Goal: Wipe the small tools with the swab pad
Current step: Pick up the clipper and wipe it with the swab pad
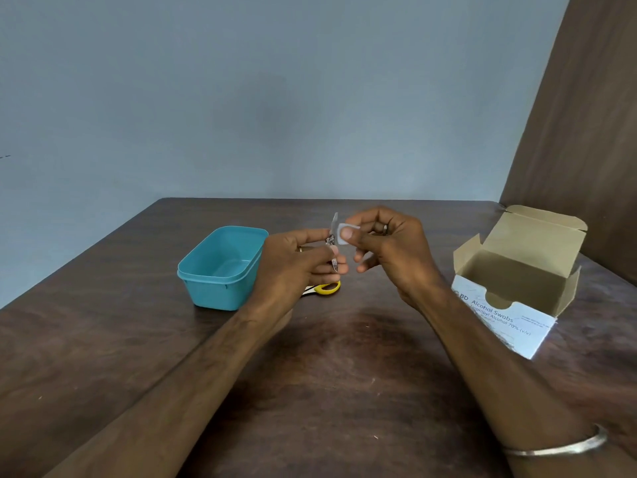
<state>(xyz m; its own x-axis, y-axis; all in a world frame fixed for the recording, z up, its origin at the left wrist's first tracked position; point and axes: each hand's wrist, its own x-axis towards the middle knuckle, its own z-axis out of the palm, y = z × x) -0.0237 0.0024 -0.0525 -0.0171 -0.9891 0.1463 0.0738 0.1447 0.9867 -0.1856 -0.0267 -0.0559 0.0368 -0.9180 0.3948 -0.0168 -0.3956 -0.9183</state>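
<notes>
The left hand (296, 260) pinches a small metal tool (333, 251), apparently a nail clipper, though it is too small to be sure; thumb and fingers curl round its lower end so that the upper part stands free, raised above the worktop (344, 391). The right hand (389, 250) grips the swab pad (344, 235), a thin white square folded over the thumb tip and pressed against the upper part of the tool, the remaining fingers loosely curled behind. Judging by its look, the tool is stiff, light and smooth, so it could slip or twist under rubbing; holding it low by the textured handle, as here, leaves the working end open to the pad. The pad looks soft, limp and probably damp, best kept pinched flat between thumb and forefinger so it does not bunch. Beneath the left hand, yellow-handled scissors (325, 288) lie on the worktop, partly hidden. Just beside them to the left stands a teal plastic container (206, 288), its lid off. Well apart to the right sits an opened alcohol swab box (496, 315) with flaps raised.
</notes>
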